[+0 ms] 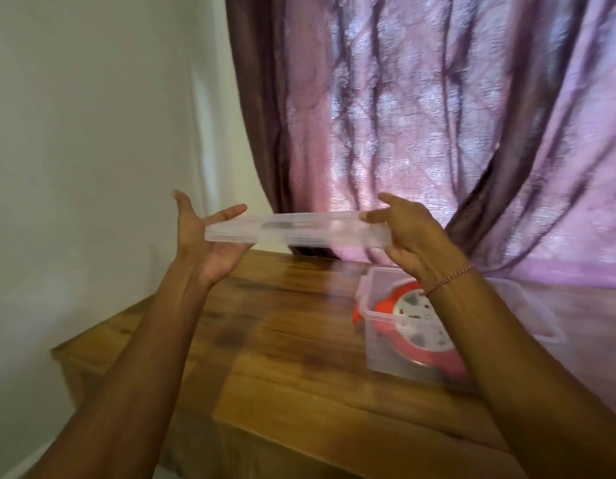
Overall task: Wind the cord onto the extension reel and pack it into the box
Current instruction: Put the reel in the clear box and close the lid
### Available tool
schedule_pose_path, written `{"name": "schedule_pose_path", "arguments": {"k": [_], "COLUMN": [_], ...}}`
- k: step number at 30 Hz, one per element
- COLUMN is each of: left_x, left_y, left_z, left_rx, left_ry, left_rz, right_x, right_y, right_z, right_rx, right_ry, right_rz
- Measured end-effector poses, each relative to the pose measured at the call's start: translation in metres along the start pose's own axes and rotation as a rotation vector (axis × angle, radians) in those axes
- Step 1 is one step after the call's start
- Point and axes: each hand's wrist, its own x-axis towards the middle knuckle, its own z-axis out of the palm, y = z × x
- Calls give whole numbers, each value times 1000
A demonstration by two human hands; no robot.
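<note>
Above the worktop [282, 340], a clear lid [296, 231] is held level: left hand [204, 243] spread beneath one end, right hand [408, 233] pinching the other. Reel [420, 326] is lodged in box [379, 344]; closing is judged current, alignment over the rim being required.

The right forearm [500, 340] covers part of the red round plastic extension reel [417, 326]; wound cord not discernible.

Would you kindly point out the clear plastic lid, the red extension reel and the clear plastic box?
Clear plastic lid [299, 229]: head view, middle of its near side edge.
Red extension reel [386, 305]: head view, its red rim at upper left.
Clear plastic box [382, 344]: head view, its near left wall.
</note>
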Motion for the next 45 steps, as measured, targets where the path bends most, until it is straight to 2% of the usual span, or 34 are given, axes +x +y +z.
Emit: {"name": "schedule_pose_path", "arguments": {"k": [5, 10, 16, 26, 32, 39, 45], "left_x": [-4, 6, 16, 14, 12, 4, 1], "left_y": [-58, -121, -171, -191, -190, -182, -187], "left_z": [61, 94, 85, 70, 70, 64, 67], "left_rx": [371, 655, 852, 893, 910, 953, 941], "left_ry": [-181, -198, -281, -208, -239, -389, -310], "left_rz": [-58, -7, -21, -93, -79, -101, -144], "right_x": [-17, -26, -33, -38, -35, -35, -35], "right_y": [-14, -29, -31, -17, -15, -9, -3], "right_z": [-80, -150, -186, -198, -200, -201, -204], "right_rx": [-246, -631, -924, -1020, -1016, -1161, -1241], "right_ry": [166, 355, 315, 282, 275, 245, 238], "right_rz": [30, -48, -37, 34, 75, 112, 95]}}
